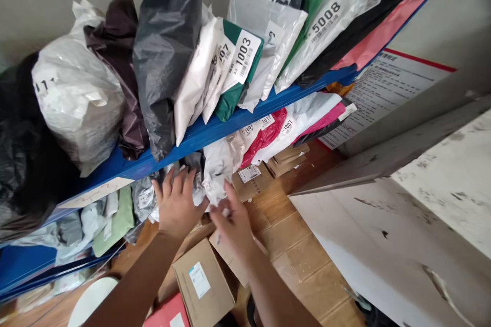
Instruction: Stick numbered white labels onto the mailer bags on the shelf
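My left hand (178,207) is spread open against dark grey parcel bags (195,163) on the lower shelf, below the blue shelf edge. Beside it, my right hand (232,222) has its fingers curled at the bottom of a white parcel bag (218,166), and a bit of white shows between thumb and fingers. The bag stands upright among others. To the left of my hands is a grey bag with a label (146,196); to the right are a red bag (268,135) and a white bag labelled 1007 (282,138).
The blue upper shelf (230,120) crosses above my hands, packed with numbered parcel bags, including a dark grey one (166,56). Cardboard boxes (205,283) and a red box (169,311) lie below on the brown floor (307,260). A white panel (356,245) stands at the right.
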Tool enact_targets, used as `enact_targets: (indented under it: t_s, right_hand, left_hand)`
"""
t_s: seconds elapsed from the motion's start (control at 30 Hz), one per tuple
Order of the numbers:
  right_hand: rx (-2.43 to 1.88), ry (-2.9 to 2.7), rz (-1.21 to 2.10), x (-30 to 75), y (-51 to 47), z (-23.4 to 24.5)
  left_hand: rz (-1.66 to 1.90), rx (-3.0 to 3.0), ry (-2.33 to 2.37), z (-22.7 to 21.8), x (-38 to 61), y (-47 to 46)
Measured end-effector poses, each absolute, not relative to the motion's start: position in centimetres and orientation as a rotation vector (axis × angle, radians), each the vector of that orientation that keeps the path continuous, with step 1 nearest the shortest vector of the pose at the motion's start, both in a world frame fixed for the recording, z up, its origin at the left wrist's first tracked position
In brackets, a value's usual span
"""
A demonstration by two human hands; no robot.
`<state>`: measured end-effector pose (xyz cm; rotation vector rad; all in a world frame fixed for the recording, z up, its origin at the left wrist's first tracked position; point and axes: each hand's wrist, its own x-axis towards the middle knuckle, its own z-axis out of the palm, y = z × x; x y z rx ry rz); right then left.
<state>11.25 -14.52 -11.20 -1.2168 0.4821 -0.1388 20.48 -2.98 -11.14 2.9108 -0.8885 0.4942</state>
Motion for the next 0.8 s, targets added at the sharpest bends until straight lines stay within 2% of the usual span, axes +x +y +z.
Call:
enact_targets:
  t_s: [0.17, 0.4, 0.6, 0.8]
  right_hand:
    - [-1.447, 0.374, -0.143, 13.2, -11.3, -9.9]
    - [-1.551, 0.354, -0.094, 13.6, -11.3, -10.0]
    - [-1.156, 0.525, -0.226, 11.5, -13.8, -12.5]
    - [-0.828, 0.874, -0.274, 9.8, -15.2, -14.8]
  left_hand:
    - [0.317, 2.951, -0.754, -12.0, 22.5, -2.6]
    - [0.198, 3.007, -0.528, -12.6, 24.4, -1.4]
    - [0.103, 3.002, -0.526, -12.4, 24.0, -1.7]
    - [0.175, 2.940, -0.569, -12.8, 23.6, -1.8]
